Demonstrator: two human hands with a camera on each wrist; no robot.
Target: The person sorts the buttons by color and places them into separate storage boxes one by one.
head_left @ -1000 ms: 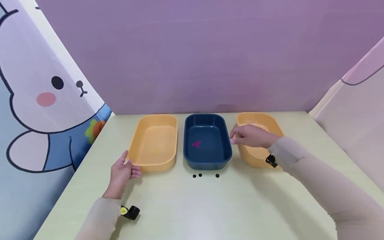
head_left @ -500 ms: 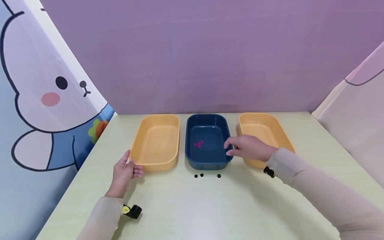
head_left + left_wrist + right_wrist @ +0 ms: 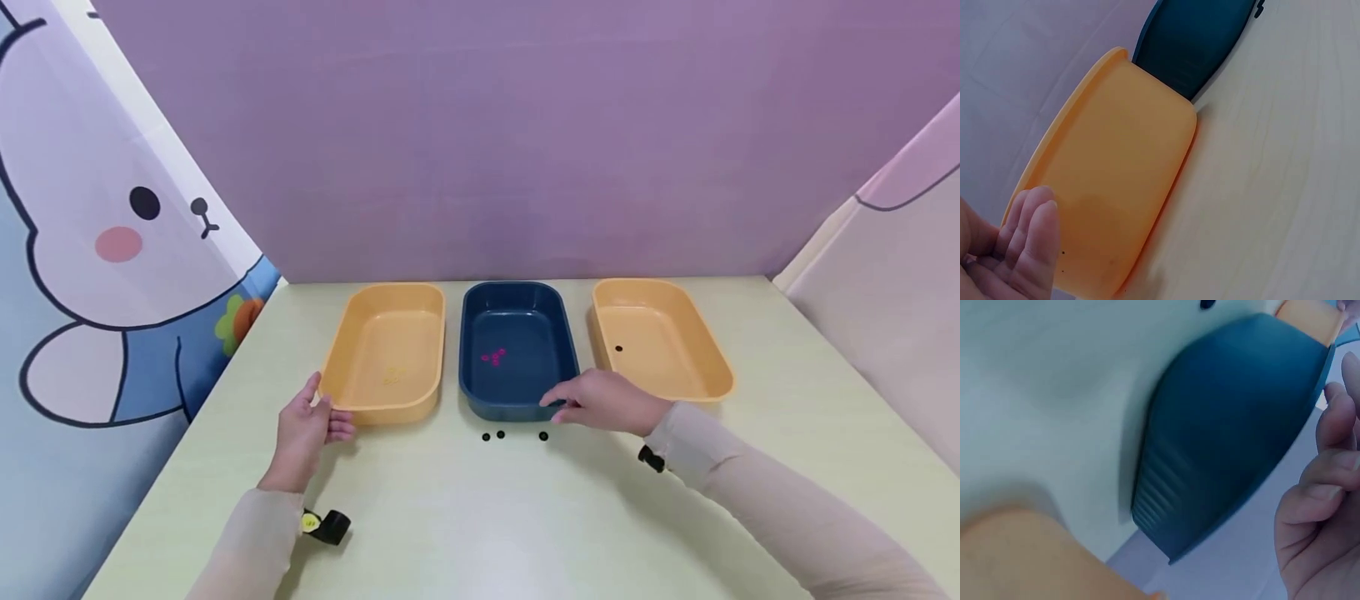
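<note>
My left hand rests at the near left corner of the left yellow tray, its fingers lying along the outer wall near the rim. My right hand, fingers loosely bent and holding nothing, hovers by the near right corner of the dark blue tray. Just below that hand, a small black ring lies on the table. Two more, a left black ring and its neighbor, lie in front of the blue tray. Another black ring sits inside the right yellow tray.
Several small pink rings lie in the blue tray, and small yellow rings in the left yellow tray. All three trays stand in a row on the pale table, close to the purple backdrop. A printed cartoon cloth hangs at the left.
My right hand has moved from over the right yellow tray toward me, to the blue tray's near corner, uncovering a black ring in the yellow tray. My left hand stays at its tray.
</note>
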